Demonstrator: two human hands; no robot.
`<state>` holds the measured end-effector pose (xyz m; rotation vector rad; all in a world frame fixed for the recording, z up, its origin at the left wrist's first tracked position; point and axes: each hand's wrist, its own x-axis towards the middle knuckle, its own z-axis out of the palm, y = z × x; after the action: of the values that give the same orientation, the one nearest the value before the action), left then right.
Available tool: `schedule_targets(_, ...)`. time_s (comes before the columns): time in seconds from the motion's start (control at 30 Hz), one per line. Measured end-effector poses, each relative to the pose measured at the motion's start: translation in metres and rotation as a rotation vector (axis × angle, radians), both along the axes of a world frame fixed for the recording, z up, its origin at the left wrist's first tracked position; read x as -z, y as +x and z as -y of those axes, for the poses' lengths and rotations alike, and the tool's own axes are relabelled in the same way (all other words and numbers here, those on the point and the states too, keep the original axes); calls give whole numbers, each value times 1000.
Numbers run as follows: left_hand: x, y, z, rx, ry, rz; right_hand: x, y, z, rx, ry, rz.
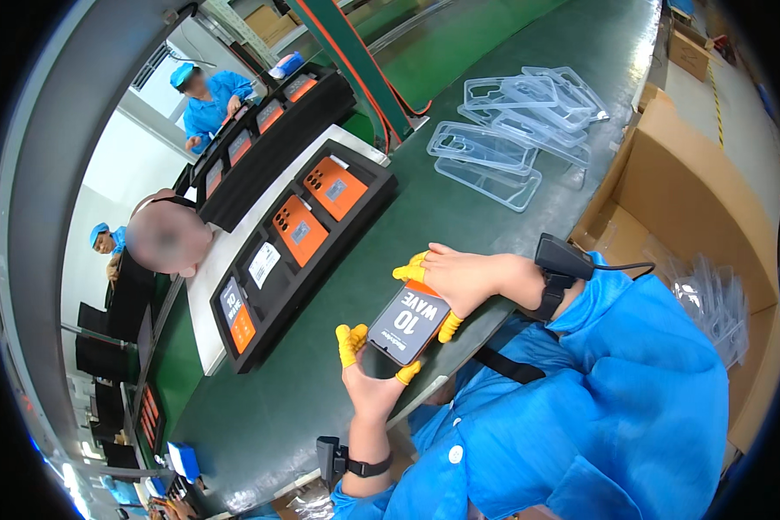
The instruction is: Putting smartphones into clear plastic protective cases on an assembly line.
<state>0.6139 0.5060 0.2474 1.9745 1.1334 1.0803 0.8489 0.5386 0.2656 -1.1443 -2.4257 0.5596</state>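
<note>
While both hands are busy, the thing between them is a dark slab-shaped smartphone with a grey printed film over its screen point(409, 325), held just above the near edge of the green conveyor belt point(459, 199). The left hand point(368, 368) cups the phone's lower end from underneath, fingers closed round it, yellow rubber finger cots on the tips. The right hand point(459, 279) lies across the upper end, also closed on it, with the same yellow cots pinching the edges. Looks like the edge grip keeps skin off the screen film, and the cots are probably there for the same reason, though that's just a guess. Each wrist carries a black strap-on device, the right one with a cable trailing off.

Moving outward: the person wears a bright blue work smock point(615, 407). Beyond the phone to the left sits a black foam tray with orange-backed phones in its slots point(303, 251), on a white board, angled along the belt. A second black tray of phones point(269, 130) lies further up. Well apart to the upper right there's a loose pile of clear plastic phone cases point(520, 130) on the belt. A brown cardboard box point(685, 191) stands to the right, just beside the belt. Other workers in blue caps are off at the left.
</note>
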Motion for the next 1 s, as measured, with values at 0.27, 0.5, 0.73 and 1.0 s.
schedule_targets(0.27,-18,7,15,34,31,146,6,-10,28,329,385,-272)
schedule_targets(0.5,-34,30,24,-51,10,151,8,-24,35,466,595,-415)
schedule_targets(0.73,-30,29,28,-149,117,175,-10,-11,29,267,302,-465)
schedule_targets(1.0,-44,13,13,35,41,118,-6,-15,22,356,265,-448)
